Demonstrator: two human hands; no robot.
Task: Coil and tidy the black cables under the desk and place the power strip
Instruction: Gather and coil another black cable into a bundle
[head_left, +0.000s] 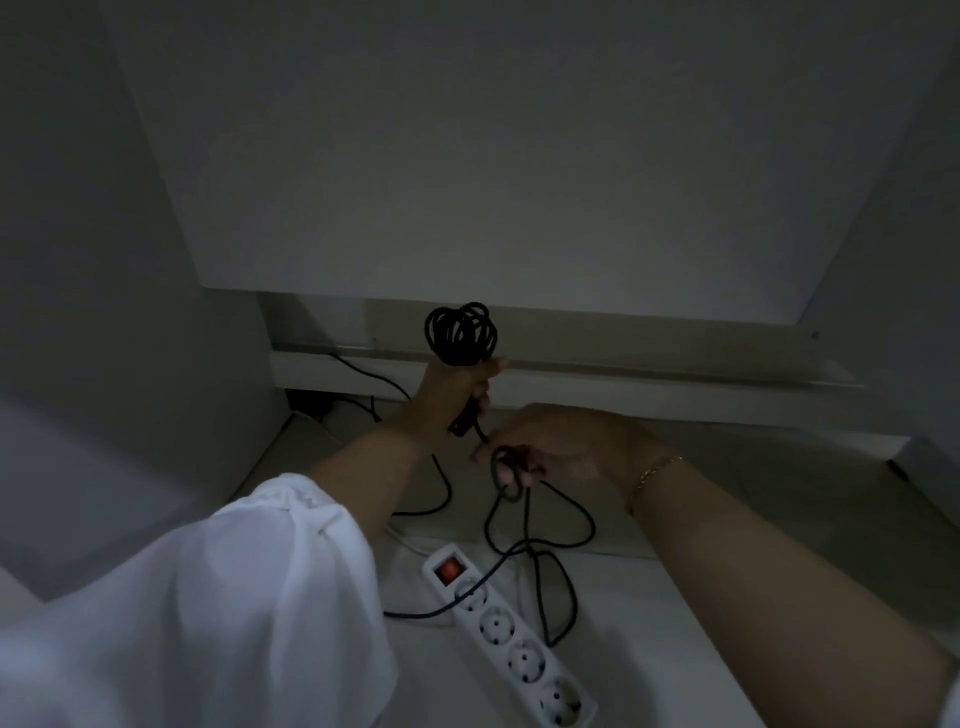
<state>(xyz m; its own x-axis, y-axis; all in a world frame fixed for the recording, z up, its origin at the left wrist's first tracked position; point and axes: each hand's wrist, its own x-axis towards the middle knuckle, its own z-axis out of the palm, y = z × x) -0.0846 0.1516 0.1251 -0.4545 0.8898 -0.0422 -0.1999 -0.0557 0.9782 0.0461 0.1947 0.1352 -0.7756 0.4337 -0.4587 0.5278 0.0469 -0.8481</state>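
View: head camera, dim light, looking under the desk.
Left grip (453, 395): at 12 o'clock from the middle of the view, my fingers curled tight round the waist of a coil of black cable, fist upright.
Coil (461, 332): several black turns bunched together, standing out of my left grip toward 12 o'clock, in front of the pale ledge at the back; a short dark end sticks out below the fist toward 6 o'clock.
Right grip (561, 441): just at 4 o'clock from my left grip, palm down, fingertips pinching a small loop of the same black cable.
Small loop (506, 477): one round turn hanging at my right fingertips, close under the left fist but apart from the coil.
Loose cable (592, 522): drops from the small loop toward 6 o'clock, sprawls in slack curves over the floor (779, 478) and crosses the top of the power strip.
Power strip (514, 639): white, lying flat at 6 o'clock from my right grip, running from 11 o'clock to 5 o'clock; I cannot tell whether the white patch beneath it is floor or cloth.
Red switch (448, 570): at the strip's 11 o'clock end.
Sockets (497, 626): four round ones in a row, no plug in any of them.
White cord (402, 535): leaves the switch end toward 10 o'clock.
White sleeve (208, 597): loose on my left forearm, at 8 o'clock.
Bracelet (657, 470): thin chain on my right wrist.
Desk panel (493, 156): fills the upper half, overhead.
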